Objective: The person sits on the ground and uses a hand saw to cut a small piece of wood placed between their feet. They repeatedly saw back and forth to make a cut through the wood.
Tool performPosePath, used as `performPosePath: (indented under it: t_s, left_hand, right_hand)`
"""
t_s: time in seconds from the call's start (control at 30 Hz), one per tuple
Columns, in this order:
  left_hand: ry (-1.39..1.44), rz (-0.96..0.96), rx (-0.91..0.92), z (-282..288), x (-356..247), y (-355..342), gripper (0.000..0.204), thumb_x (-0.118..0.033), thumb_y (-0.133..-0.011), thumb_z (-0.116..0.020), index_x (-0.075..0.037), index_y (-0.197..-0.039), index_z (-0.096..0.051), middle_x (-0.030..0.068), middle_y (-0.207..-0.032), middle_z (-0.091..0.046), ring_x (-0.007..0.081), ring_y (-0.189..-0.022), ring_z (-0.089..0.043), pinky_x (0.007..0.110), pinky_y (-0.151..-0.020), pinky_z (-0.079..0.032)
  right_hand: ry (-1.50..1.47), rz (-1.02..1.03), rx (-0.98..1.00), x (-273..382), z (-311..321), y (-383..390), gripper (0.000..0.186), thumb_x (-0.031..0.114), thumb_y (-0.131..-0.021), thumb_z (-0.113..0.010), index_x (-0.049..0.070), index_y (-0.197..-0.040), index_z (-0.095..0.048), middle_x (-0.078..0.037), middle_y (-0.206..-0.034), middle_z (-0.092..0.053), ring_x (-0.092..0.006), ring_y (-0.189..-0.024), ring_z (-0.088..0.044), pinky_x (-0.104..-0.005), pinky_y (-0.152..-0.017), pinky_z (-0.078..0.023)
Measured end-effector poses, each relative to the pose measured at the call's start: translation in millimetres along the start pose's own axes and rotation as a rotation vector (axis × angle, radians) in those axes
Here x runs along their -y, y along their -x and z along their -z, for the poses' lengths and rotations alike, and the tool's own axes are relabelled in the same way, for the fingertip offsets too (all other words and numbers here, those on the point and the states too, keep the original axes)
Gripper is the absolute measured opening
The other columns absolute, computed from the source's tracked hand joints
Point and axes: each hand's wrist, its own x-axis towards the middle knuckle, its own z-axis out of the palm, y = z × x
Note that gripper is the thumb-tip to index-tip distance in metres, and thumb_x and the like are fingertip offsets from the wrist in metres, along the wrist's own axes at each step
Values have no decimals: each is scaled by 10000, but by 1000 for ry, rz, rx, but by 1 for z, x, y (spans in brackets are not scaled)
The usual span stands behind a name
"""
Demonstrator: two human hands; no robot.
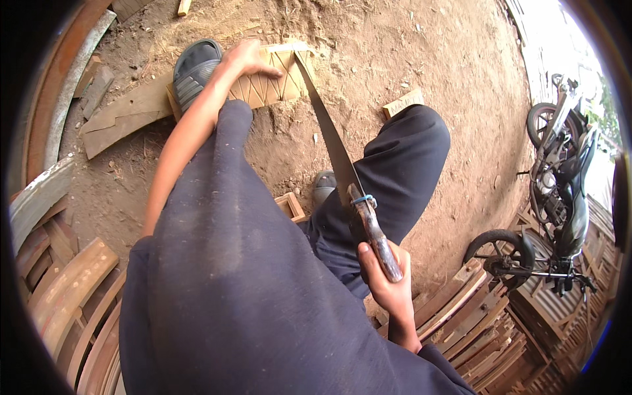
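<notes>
The right hand (391, 283) is wrapped round the handle of a saw (333, 139) whose tip lies at the right end of the zigzag-marked board (262, 89), which the sandaled foot (196, 74) and thumb-spread left hand (243, 58), its finger curl impossible to tell, apparently pin steady near the ground (474, 131).

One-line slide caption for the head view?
Right hand grips a dark-bladed, worn-handled handsaw, its tip at a pale, zigzag-marked wooden board under the left hand.

Dirt ground (477, 151); on it, a plank (122, 122), a wood block (402, 103).
</notes>
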Motion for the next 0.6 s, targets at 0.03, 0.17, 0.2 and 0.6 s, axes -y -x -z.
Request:
performPosePath:
  t_s: [0.03, 0.17, 0.2, 0.6]
  left_hand:
    - [-15, 6, 18, 0, -3, 2, 984, -691, -509, -794, 103, -1052, -588, 243, -1059, -632, 318, -1014, -622, 399, -867, -502]
    - [-24, -30, -20, -2, 4, -2, 953, -689, -511, -792, 85, -1035, -605, 251, -1081, -637, 324, -1029, -631, 416, -872, -507]
    - [-31, -29, -27, -2, 2, 0, 953, -688, -510, -793, 83, -1037, -605, 248, -1074, -640, 325, -1023, -633, 417, -873, -506]
    - [-14, -51, -62, -3, 3, 4, 939, -683, -500, -801, 79, -1015, -609, 250, -1022, -646, 328, -982, -638, 419, -842, -508]
  right_hand:
    - [2, 33, -3, -3, 0, -7, 218, 106, -934, -595, 2, -749, -546, 77, -605, -397, 0, -599, -342, -221, -489, -300]
    - [-23, 155, 17, 4, -22, -77, 293, 150, -926, -617, 9, -698, -499, 66, -597, -395, -12, -592, -332, -255, -477, -288]
    - [-12, 150, 9, 5, -27, -84, 293, 154, -925, -618, 6, -702, -498, 62, -597, -392, -14, -594, -334, -260, -479, -290]
    - [-21, 156, 34, -3, -18, -85, 241, 158, -932, -613, -3, -765, -549, 57, -614, -419, -14, -612, -358, -240, -496, -308]
